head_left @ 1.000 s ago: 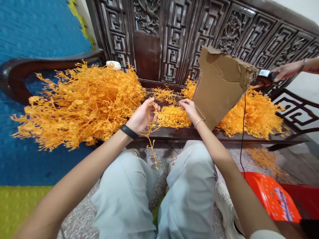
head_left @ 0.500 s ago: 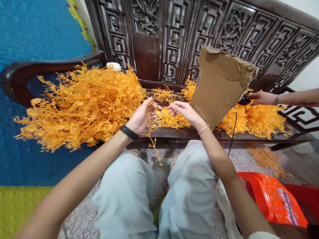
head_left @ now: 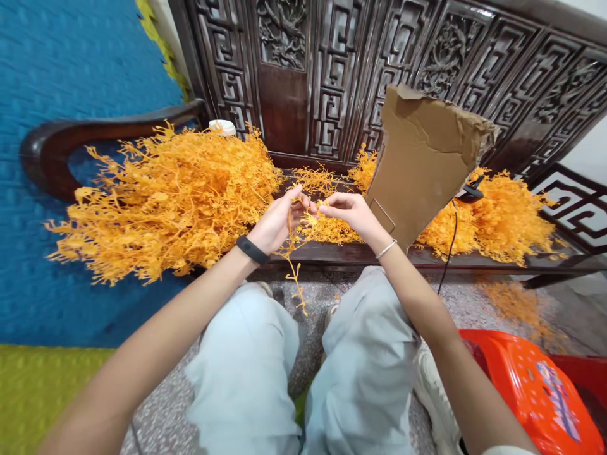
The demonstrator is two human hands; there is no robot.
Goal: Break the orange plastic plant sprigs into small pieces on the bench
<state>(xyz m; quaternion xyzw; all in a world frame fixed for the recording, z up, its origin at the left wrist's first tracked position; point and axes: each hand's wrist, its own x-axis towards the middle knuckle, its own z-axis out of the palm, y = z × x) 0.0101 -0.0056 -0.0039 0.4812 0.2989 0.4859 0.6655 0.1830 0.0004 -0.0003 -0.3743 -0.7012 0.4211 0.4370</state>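
Observation:
My left hand [head_left: 279,220], with a black band on its wrist, has its fingers curled around an orange artificial plant sprig [head_left: 296,283], whose lower end dangles over the bench edge. Close by, my right hand [head_left: 353,216] has thumb and fingertips pinched together at the sprig's upper part; what lies between those fingertips is too small to make out. A large heap of orange artificial foliage [head_left: 180,196] spreads to the left of my hands. Loose orange pieces [head_left: 332,229] lie behind and below my fingers.
A cardboard sheet [head_left: 422,158] stands tilted on the dark wooden bench [head_left: 332,254]. To its right are a black device [head_left: 470,191] with a cable and another orange heap [head_left: 515,218]. A white round container [head_left: 222,127] sits behind the left heap. A red plastic stool [head_left: 526,379] stands lower right.
My right hand has closed its fingertips in a pinch, and both hands are nearer each other. Another person's hand at the black device on the right has gone from view.

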